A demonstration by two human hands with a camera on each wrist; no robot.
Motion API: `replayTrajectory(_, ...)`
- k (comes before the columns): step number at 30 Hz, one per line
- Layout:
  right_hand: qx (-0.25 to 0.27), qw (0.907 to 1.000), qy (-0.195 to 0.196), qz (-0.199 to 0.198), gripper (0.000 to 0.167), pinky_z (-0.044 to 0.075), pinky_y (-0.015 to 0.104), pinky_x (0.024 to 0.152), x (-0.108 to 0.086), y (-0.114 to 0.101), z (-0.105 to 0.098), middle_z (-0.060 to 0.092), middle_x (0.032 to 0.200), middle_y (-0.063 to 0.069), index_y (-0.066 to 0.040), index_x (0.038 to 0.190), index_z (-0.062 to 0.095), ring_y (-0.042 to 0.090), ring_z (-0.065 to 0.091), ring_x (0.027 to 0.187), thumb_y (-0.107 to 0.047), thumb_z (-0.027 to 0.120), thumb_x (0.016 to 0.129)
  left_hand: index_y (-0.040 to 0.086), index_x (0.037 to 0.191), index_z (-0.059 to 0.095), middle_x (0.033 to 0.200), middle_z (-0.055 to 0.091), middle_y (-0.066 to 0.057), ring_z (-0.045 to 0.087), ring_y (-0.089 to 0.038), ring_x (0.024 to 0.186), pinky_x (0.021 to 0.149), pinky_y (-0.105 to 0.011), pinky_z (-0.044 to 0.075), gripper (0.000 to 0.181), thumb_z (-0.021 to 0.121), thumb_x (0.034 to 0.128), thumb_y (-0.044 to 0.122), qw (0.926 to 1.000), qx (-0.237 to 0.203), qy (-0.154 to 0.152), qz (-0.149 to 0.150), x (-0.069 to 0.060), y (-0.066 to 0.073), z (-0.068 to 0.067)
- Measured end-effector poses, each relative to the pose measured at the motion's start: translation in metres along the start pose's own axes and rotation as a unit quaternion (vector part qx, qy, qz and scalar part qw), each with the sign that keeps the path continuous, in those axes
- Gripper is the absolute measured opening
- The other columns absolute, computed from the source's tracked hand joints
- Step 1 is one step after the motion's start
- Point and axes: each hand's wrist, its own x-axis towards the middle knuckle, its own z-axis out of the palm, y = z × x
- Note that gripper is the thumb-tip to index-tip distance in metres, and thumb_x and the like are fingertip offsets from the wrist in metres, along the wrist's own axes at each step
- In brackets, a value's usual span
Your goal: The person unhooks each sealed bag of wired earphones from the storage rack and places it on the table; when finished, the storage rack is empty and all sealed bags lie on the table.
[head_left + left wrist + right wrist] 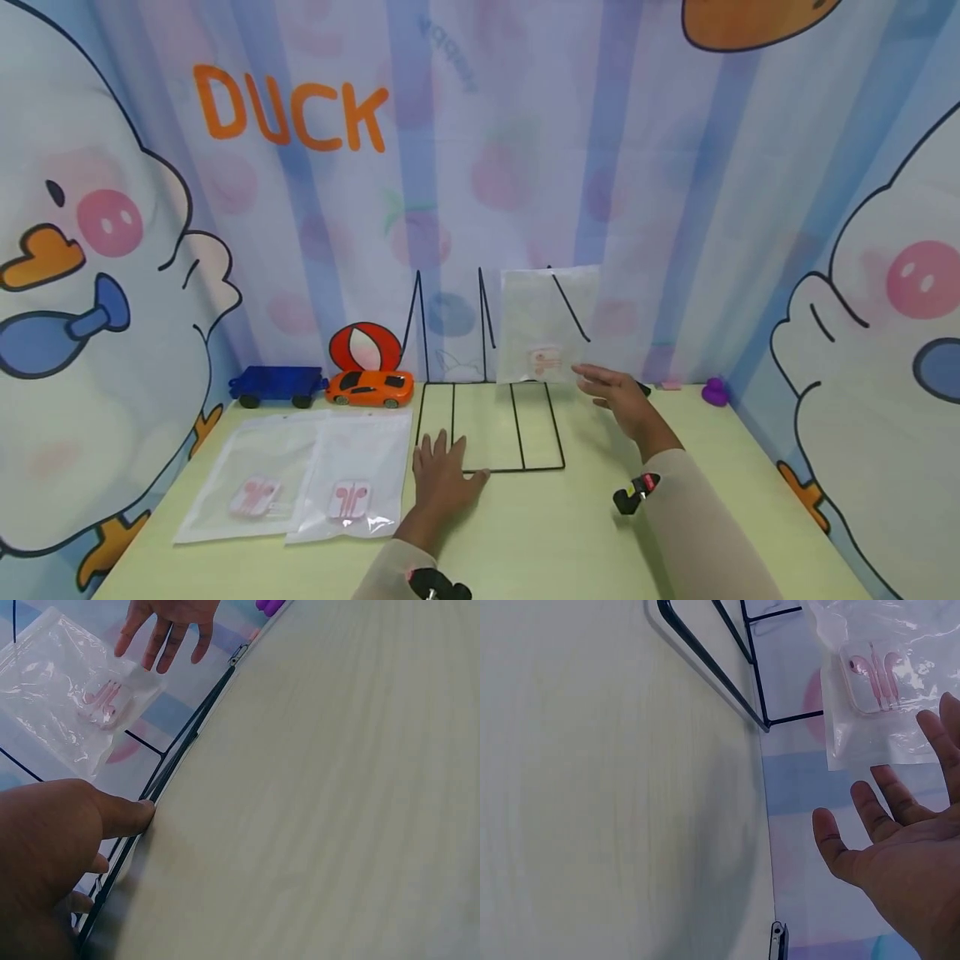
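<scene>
A black wire rack stands on the table against the curtain, with prongs rising at its back. From its right prong hangs a clear-and-white plastic bag, which holds pink earphones in a small case. My right hand is just beside the bag's lower right corner, fingers extended, gripping nothing. At the front left of the rack's base rests my left hand, its fingers spread; in the left wrist view the thumb touches the black wire. Two similar bags, one partly under the other, lie left of that hand.
Behind the bags stand a blue toy wagon, an orange toy car and a red-and-white ball shape. A purple toy sits at the table's back right corner. A duck-print curtain surrounds the table.
</scene>
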Motion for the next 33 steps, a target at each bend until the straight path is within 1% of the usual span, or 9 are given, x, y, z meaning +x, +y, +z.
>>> replayTrajectory(5, -0.006, 1.0000, -0.002, 0.001, 0.057, 0.027, 0.070, 0.132, 0.008, -0.003, 0.001, 0.028, 0.182, 0.011, -0.018, 0.163, 0.054, 0.043, 0.028, 0.167, -0.040, 0.062, 0.111, 0.002, 0.152, 0.060, 0.168, 0.043, -0.033, 0.026, -0.060, 0.161, 0.132, -0.075, 0.017, 0.071, 0.079, 0.0948, 0.041, 1.0000, -0.002, 0.000, -0.003, 0.001, 0.002, -0.001)
replayTrajectory(9, 0.005, 0.9998, -0.008, 0.017, 0.056, 0.024, 0.071, 0.133, 0.014, -0.005, 0.003, 0.022, 0.184, 0.010, -0.017, 0.162, 0.055, 0.041, 0.024, 0.169, -0.038, 0.063, 0.110, 0.003, 0.152, 0.060, 0.168, 0.042, -0.032, 0.025, -0.060, 0.161, 0.132, -0.075, 0.017, 0.071, 0.078, 0.0956, 0.041, 1.0000, 0.003, -0.001, -0.002, 0.002, 0.003, -0.003)
replayTrajectory(12, 0.008, 0.9994, -0.015, 0.029, 0.054, 0.022, 0.071, 0.133, 0.016, -0.006, 0.004, 0.016, 0.185, 0.010, -0.017, 0.161, 0.056, 0.041, 0.018, 0.171, -0.035, 0.064, 0.110, 0.003, 0.152, 0.060, 0.168, 0.042, -0.032, 0.026, -0.060, 0.161, 0.132, -0.074, 0.018, 0.071, 0.078, 0.0958, 0.042, 1.0000, 0.005, -0.005, -0.001, 0.001, 0.003, -0.003)
replayTrajectory(17, 0.016, 0.9986, -0.033, 0.038, 0.052, 0.022, 0.071, 0.132, 0.019, -0.005, 0.006, 0.009, 0.186, 0.011, -0.015, 0.158, 0.060, 0.039, 0.006, 0.173, -0.032, 0.066, 0.108, 0.003, 0.152, 0.060, 0.168, 0.042, -0.032, 0.026, -0.060, 0.161, 0.132, -0.074, 0.018, 0.071, 0.077, 0.0961, 0.042, 0.9999, 0.005, -0.010, -0.006, -0.001, 0.004, -0.001)
replayTrajectory(21, 0.016, 0.9980, -0.041, 0.046, 0.052, 0.022, 0.070, 0.132, 0.023, -0.004, 0.009, 0.006, 0.186, 0.010, -0.017, 0.155, 0.063, 0.036, 0.000, 0.174, -0.032, 0.070, 0.105, 0.004, 0.153, 0.060, 0.169, 0.042, -0.032, 0.025, -0.059, 0.162, 0.132, -0.074, 0.018, 0.071, 0.077, 0.0964, 0.043, 0.9998, 0.007, -0.015, -0.009, -0.001, 0.004, -0.001)
replayTrajectory(23, 0.009, 0.9982, -0.041, 0.043, 0.052, 0.022, 0.071, 0.132, 0.024, -0.004, 0.011, 0.008, 0.186, 0.010, -0.019, 0.154, 0.065, 0.036, 0.000, 0.174, -0.033, 0.071, 0.104, 0.004, 0.153, 0.060, 0.169, 0.042, -0.032, 0.025, -0.059, 0.162, 0.132, -0.074, 0.018, 0.071, 0.077, 0.0962, 0.043, 0.9998, 0.008, -0.015, -0.010, 0.000, 0.003, -0.001)
replayTrajectory(26, 0.004, 0.9985, -0.043, 0.033, 0.053, 0.022, 0.071, 0.133, 0.025, -0.005, 0.013, 0.015, 0.185, 0.009, -0.021, 0.154, 0.065, 0.038, 0.006, 0.173, -0.036, 0.073, 0.104, 0.004, 0.152, 0.060, 0.168, 0.042, -0.032, 0.026, -0.059, 0.161, 0.132, -0.074, 0.019, 0.071, 0.077, 0.0959, 0.043, 0.9999, 0.008, -0.012, -0.008, 0.000, 0.003, -0.001)
replayTrajectory(29, 0.014, 0.9987, -0.042, 0.027, 0.053, 0.022, 0.071, 0.134, 0.026, -0.004, 0.016, 0.020, 0.184, 0.009, -0.020, 0.154, 0.064, 0.039, 0.012, 0.172, -0.033, 0.073, 0.104, 0.004, 0.152, 0.060, 0.168, 0.043, -0.032, 0.027, -0.059, 0.161, 0.131, -0.074, 0.020, 0.071, 0.077, 0.0957, 0.043, 0.9999, 0.009, -0.009, -0.006, 0.000, 0.003, -0.001)
replayTrajectory(33, 0.030, 0.9985, -0.037, 0.027, 0.053, 0.023, 0.070, 0.134, 0.028, -0.004, 0.019, 0.023, 0.183, 0.011, -0.017, 0.154, 0.064, 0.040, 0.017, 0.171, -0.028, 0.074, 0.103, 0.004, 0.152, 0.061, 0.168, 0.043, -0.032, 0.027, -0.059, 0.161, 0.132, -0.073, 0.020, 0.071, 0.077, 0.0959, 0.043, 0.9999, 0.011, -0.010, -0.007, 0.000, 0.004, -0.001)
